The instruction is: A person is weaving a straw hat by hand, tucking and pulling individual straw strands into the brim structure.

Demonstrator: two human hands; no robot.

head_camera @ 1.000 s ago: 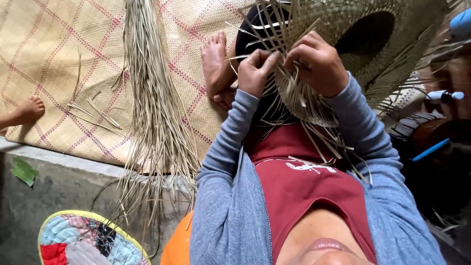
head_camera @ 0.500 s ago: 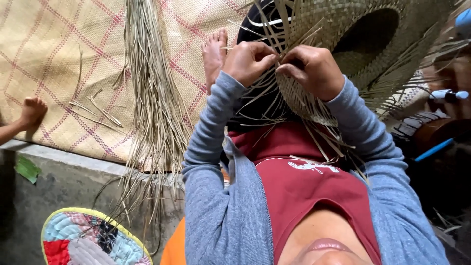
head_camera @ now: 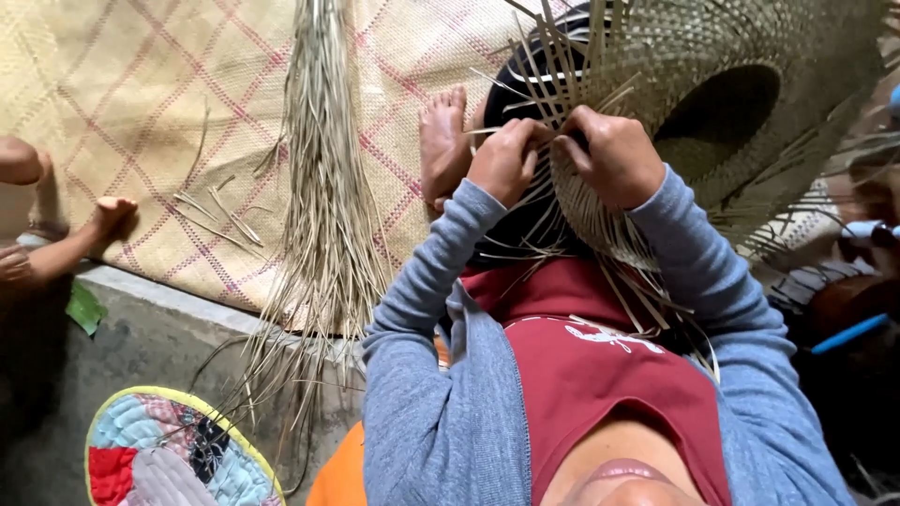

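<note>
hands [head_camera: 562, 159] shifted lower on straw hat [head_camera: 712, 112], strands hiding fingertips.

Straw bundle [head_camera: 323, 187] lies on mat [head_camera: 141, 122], seemingly left of hat [head_camera: 712, 103]

Woven floor mat [head_camera: 169, 122]: pale straw colour with a red-and-purple check, spread over a grey concrete floor [head_camera: 159, 347] whose raised edge runs along the mat's lower border.

On the mat: long bundle of dried straw strips [head_camera: 323, 187] at 12 o'clock, its loose ends trailing past the mat's edge onto the concrete; a few stray strips [head_camera: 220, 211] at 10 o'clock.

On the concrete: green leaf [head_camera: 86, 307] at 9 o'clock; patchwork cushion [head_camera: 169, 454], yellow-trimmed, at 7 o'clock.
</note>
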